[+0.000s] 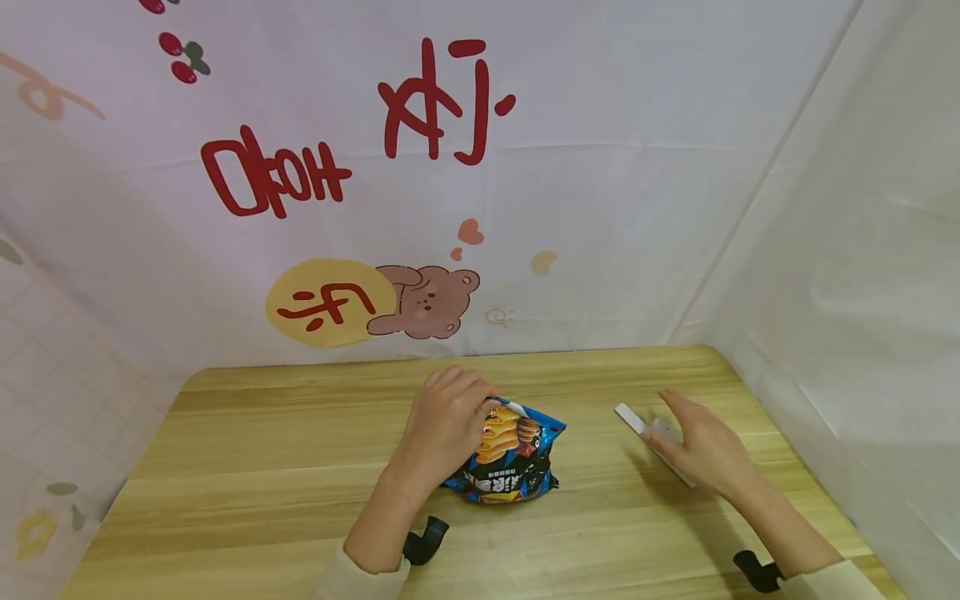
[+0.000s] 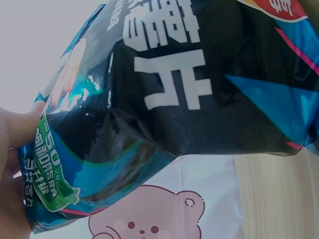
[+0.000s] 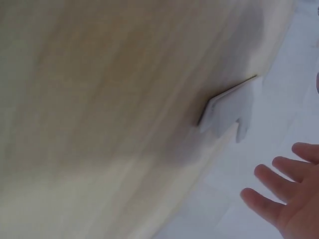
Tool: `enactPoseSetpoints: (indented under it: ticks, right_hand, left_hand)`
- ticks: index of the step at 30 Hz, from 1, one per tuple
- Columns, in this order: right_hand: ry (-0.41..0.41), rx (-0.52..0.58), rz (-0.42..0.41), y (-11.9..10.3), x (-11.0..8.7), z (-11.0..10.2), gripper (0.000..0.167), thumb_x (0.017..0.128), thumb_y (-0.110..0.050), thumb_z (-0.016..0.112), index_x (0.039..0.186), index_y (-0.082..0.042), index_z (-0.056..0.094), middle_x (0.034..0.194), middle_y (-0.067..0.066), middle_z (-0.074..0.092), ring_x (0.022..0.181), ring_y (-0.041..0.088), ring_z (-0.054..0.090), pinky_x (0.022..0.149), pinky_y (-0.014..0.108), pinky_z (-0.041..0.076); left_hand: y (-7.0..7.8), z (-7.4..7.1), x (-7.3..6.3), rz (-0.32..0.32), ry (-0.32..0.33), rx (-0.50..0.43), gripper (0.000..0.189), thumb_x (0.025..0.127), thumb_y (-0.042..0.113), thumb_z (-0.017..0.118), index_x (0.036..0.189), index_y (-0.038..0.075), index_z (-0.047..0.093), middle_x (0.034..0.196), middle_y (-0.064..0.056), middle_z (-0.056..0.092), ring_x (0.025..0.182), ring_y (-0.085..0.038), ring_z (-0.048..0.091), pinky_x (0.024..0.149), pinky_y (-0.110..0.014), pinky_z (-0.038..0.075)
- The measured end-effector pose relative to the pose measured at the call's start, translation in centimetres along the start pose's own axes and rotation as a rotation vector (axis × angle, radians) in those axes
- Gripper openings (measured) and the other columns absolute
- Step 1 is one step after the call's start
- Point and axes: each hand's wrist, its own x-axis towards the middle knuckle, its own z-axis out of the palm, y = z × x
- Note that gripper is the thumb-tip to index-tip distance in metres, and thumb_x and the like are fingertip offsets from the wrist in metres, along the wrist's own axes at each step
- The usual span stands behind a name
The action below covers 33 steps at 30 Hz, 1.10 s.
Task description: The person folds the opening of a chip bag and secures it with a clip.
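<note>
My left hand (image 1: 446,421) grips the upper left edge of a blue and black snack bag (image 1: 517,454) that has food pictures and white lettering on its front. In the left wrist view the shiny bag (image 2: 174,84) fills most of the picture, with fingers (image 2: 17,129) at its left edge. Over at the right, my right hand (image 1: 705,446) is spread above a flat white plastic piece (image 1: 632,417) lying on the table. The right wrist view shows that white piece (image 3: 229,109) with a hooked part, apart from the extended fingers (image 3: 276,181).
The wooden table (image 1: 285,467) reaches back to a white printed cloth (image 1: 600,167) with a bear and red writing. Another white cloth (image 1: 862,275) hangs along the right side. Black curved pieces (image 1: 425,542) sit by both wrists.
</note>
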Motion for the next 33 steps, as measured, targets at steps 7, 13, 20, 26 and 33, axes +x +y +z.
enactPoseSetpoints:
  ticks: [7, 13, 20, 26, 33]
  right_hand:
    - [-0.132, -0.020, 0.079, 0.1, -0.3, 0.3, 0.088, 0.098, -0.053, 0.070, 0.151, 0.012, 0.041, 0.146, 0.040, 0.049, 0.125, 0.056, 0.056, 0.089, 0.068, 0.052]
    - [-0.195, -0.054, 0.090, 0.2, -0.7, 1.1, 0.091, 0.097, -0.058, 0.069, 0.148, 0.013, 0.043, 0.140, 0.040, 0.053, 0.112, 0.048, 0.064, 0.073, 0.059, 0.057]
    - [-0.184, -0.125, 0.073, 0.9, -1.1, 1.8, 0.070, 0.096, -0.038, 0.077, 0.135, 0.016, 0.054, 0.129, 0.037, 0.062, 0.106, 0.046, 0.067, 0.073, 0.057, 0.058]
    - [-0.174, -0.123, 0.055, 1.1, -0.7, 1.8, 0.051, 0.094, -0.025, 0.079, 0.123, 0.013, 0.061, 0.105, 0.024, 0.071, 0.085, 0.033, 0.069, 0.060, 0.049, 0.056]
    - [-0.148, -0.104, 0.078, 0.8, 0.0, 1.6, 0.044, 0.089, -0.023, 0.085, 0.114, 0.007, 0.066, 0.081, 0.006, 0.068, 0.063, 0.015, 0.055, 0.050, 0.038, 0.046]
  left_hand:
    - [-0.1, 0.0, 0.0, 0.005, -0.001, -0.002, 0.008, 0.090, 0.006, 0.083, 0.096, 0.009, 0.079, 0.094, -0.001, 0.076, 0.090, -0.019, 0.068, 0.082, -0.035, 0.055]
    - [-0.1, -0.1, -0.1, 0.009, 0.002, 0.000, 0.010, 0.089, 0.005, 0.083, 0.096, 0.010, 0.079, 0.093, 0.000, 0.076, 0.091, -0.019, 0.068, 0.082, -0.035, 0.056]
    - [-0.1, 0.1, -0.1, 0.011, 0.004, 0.001, 0.009, 0.090, 0.005, 0.083, 0.097, 0.009, 0.079, 0.093, -0.001, 0.076, 0.090, -0.019, 0.068, 0.082, -0.035, 0.056]
    - [0.0, 0.2, 0.2, 0.006, 0.000, 0.006, 0.009, 0.090, 0.006, 0.082, 0.097, 0.010, 0.079, 0.094, 0.000, 0.076, 0.090, -0.019, 0.068, 0.082, -0.035, 0.056]
    - [0.0, 0.1, 0.2, -0.004, -0.001, 0.005, 0.008, 0.090, 0.006, 0.082, 0.097, 0.010, 0.079, 0.093, 0.000, 0.075, 0.090, -0.019, 0.068, 0.082, -0.035, 0.055]
